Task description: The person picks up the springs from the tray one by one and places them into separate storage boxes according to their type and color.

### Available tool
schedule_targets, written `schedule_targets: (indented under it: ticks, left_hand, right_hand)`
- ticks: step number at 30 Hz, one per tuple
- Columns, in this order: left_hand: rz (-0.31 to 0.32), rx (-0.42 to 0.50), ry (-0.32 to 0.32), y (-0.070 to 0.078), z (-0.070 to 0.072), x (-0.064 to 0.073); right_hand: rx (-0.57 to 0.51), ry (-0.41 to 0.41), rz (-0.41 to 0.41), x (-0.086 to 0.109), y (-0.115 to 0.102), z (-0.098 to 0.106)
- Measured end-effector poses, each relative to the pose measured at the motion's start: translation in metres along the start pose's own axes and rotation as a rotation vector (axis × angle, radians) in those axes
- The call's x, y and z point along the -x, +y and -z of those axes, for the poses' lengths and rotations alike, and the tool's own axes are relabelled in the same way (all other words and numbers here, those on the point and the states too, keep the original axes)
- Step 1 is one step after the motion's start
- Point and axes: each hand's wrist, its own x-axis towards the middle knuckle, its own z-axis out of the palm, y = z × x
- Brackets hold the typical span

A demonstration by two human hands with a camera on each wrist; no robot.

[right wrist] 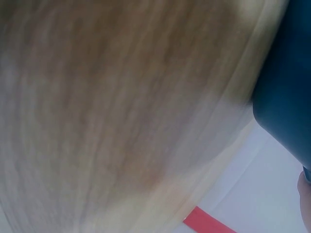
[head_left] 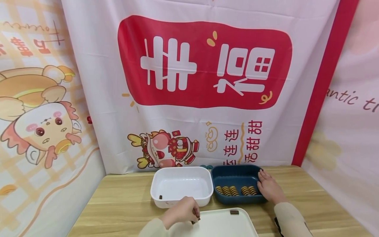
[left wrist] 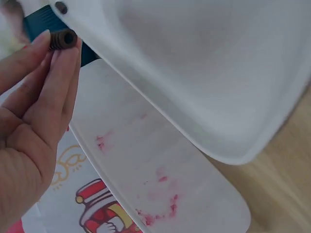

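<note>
Thumb and fingers of my left hand [head_left: 185, 210] pinch a small brown ridged tube [left wrist: 64, 39] with a dark hollow end, above the cream tray [head_left: 222, 227]. Another brown ridged piece [head_left: 234, 212] lies near that tray's far edge. A small dark brown piece [head_left: 161, 197] sits in the white bin [head_left: 174, 169]. My right hand [head_left: 270, 187] rests on the right rim of the dark blue bin [head_left: 216, 169], its fingers extended over the edge. Inside are rows of round brown-and-yellow striped pieces [head_left: 248, 191]. The right wrist view catches only a fingertip and the blue bin's side.
The two bins stand side by side at the back of the wooden table [head_left: 118, 200], with the tray in front. A printed cloth [head_left: 204, 131] hangs right behind them, and patterned cloths flank both sides. Reddish smears mark the white bin's outer wall [left wrist: 160, 170].
</note>
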Motion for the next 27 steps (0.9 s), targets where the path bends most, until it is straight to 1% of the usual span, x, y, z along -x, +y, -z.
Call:
schedule_targets:
  ticks: [2,5,9,11,14,17,23,27]
  left_hand:
    - [0.014,0.127,-0.017,-0.001,0.004,-0.001]
    - [0.052,0.308,-0.040,-0.002,0.008,-0.002]
    - [0.119,0.517,-0.087,-0.004,0.013,-0.001]
    - [0.142,0.596,-0.104,-0.006,0.015,-0.001]
    - [0.157,0.692,-0.115,-0.009,0.017,-0.001]
    - [0.170,0.765,-0.107,-0.013,0.020,-0.001]
    - [0.209,0.834,-0.057,-0.023,0.029,-0.001]
    - [0.216,0.926,-0.028,-0.032,0.035,-0.001]
  right_hand:
    - [0.002,-0.002,-0.003,-0.001,0.001,-0.001]
    - [0.004,-0.001,-0.008,-0.001,0.001,-0.002]
    - [0.013,0.009,-0.004,-0.001,0.002,-0.001]
    - [0.012,0.017,0.002,-0.001,0.001,-0.001]
    - [0.010,0.020,0.003,-0.001,0.000,0.000]
    - [0.012,0.011,-0.007,0.000,0.000,0.000]
    - [0.011,0.003,-0.014,0.000,0.000,-0.001]
    - [0.003,-0.002,-0.020,0.000,-0.001,0.000]
